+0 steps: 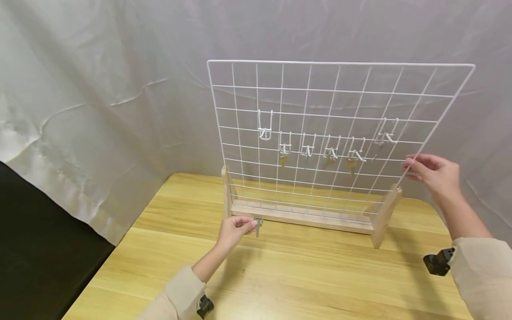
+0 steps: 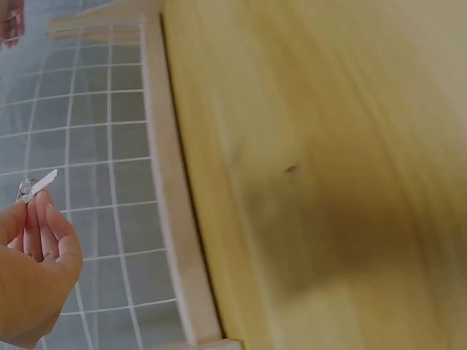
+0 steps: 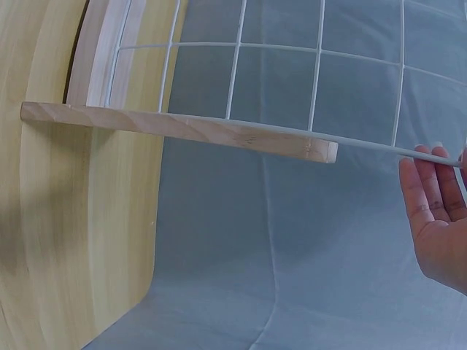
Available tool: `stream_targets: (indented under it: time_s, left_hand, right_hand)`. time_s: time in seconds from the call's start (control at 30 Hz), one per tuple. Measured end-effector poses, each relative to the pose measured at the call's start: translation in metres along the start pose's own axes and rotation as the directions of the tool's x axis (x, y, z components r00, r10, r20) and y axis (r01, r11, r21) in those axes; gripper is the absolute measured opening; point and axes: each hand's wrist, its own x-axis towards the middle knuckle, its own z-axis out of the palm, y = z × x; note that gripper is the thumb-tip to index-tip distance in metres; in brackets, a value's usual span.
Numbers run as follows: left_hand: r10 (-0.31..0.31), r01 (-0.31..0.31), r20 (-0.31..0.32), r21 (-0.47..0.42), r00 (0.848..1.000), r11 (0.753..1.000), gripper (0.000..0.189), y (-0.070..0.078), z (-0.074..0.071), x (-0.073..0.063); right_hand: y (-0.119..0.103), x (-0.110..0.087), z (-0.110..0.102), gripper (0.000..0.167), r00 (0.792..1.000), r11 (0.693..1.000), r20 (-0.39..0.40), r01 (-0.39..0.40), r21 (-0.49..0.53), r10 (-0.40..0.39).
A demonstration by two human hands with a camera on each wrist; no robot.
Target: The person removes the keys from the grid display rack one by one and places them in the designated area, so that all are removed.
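A white wire grid panel (image 1: 340,63) stands upright in a wooden stand (image 1: 304,218). My left hand (image 1: 234,232) pinches a silver key (image 1: 258,227) by its head, low in front of the panel. In the left wrist view that key (image 2: 44,184) points away from the fingertips, with a metal ring by its head. At the panel's right edge, the fingers and thumb of my right hand (image 1: 438,174) hold the side wire. The right wrist view shows this hand (image 3: 441,211) at the wire, its thumb mostly cut off by the frame.
Several white hooks hang on the grid, among them a left hook (image 1: 265,132) higher than the middle row. Keys such as a brass key (image 1: 352,167) hang from some. The wooden table (image 1: 280,271) lies below, and a grey curtain (image 1: 120,80) hangs behind.
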Motion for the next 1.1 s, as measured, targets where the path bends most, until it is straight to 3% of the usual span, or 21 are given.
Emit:
stream_targets:
  time_s: [0.17, 0.37, 0.53, 0.87, 1.1]
  left_hand:
    - [-0.02, 0.02, 0.025, -0.006, 0.999, 1.0, 0.017, -0.011, 0.001, -0.007]
    - [-0.142, 0.144, 0.027, -0.052, 0.989, 0.988, 0.02, -0.028, 0.003, -0.015]
    - [-0.214, 0.214, 0.019, -0.03, 0.977, 0.976, 0.021, -0.042, 0.0, -0.018]
    - [-0.251, 0.25, -0.059, -0.029, 0.966, 0.968, 0.017, -0.048, -0.002, -0.004]
    - [-0.338, 0.339, -0.038, 0.034, 0.94, 0.94, 0.014, -0.056, 0.0, -0.006]
  right_hand:
    - [0.0, 0.0, 0.0, 0.02, 1.0, 1.0, -0.001, 0.003, -0.007, -0.004]
    - [0.001, 0.0, 0.0, 0.018, 1.0, 1.0, 0.001, 0.015, 0.002, -0.015]
    - [0.002, 0.001, -0.001, 0.018, 1.0, 1.0, 0.009, 0.01, 0.017, -0.01]
    - [-0.001, 0.001, 0.002, 0.017, 1.0, 1.0, -0.004, -0.005, 0.003, 0.005]
    - [-0.001, -0.001, 0.002, 0.021, 1.0, 1.0, -0.001, -0.004, 0.011, 0.004]
